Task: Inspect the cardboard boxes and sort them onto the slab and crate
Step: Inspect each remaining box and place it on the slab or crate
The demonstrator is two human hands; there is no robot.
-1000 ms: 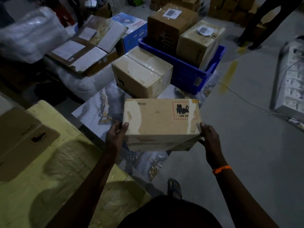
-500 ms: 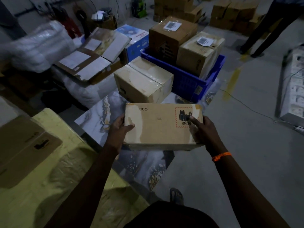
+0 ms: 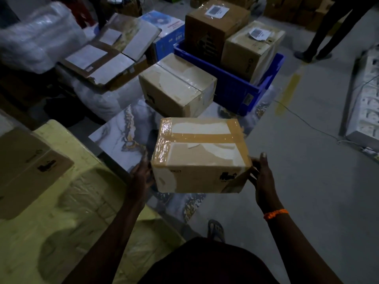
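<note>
Head view: my left hand (image 3: 141,175) and right hand (image 3: 261,175) grip the ends of a taped cardboard box (image 3: 200,154), held above the marble slab's (image 3: 114,138) right edge. Another box (image 3: 176,87) sits at the slab's far edge, and two labelled boxes (image 3: 250,50) stand in the blue crate (image 3: 231,87). I judge the sorting partly done, with this box still unplaced.

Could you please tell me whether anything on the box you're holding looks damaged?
Yes: the held box has pale patches on top where surface paper looks torn away, and its near right corner, by the right hand, gapes loose.
</note>
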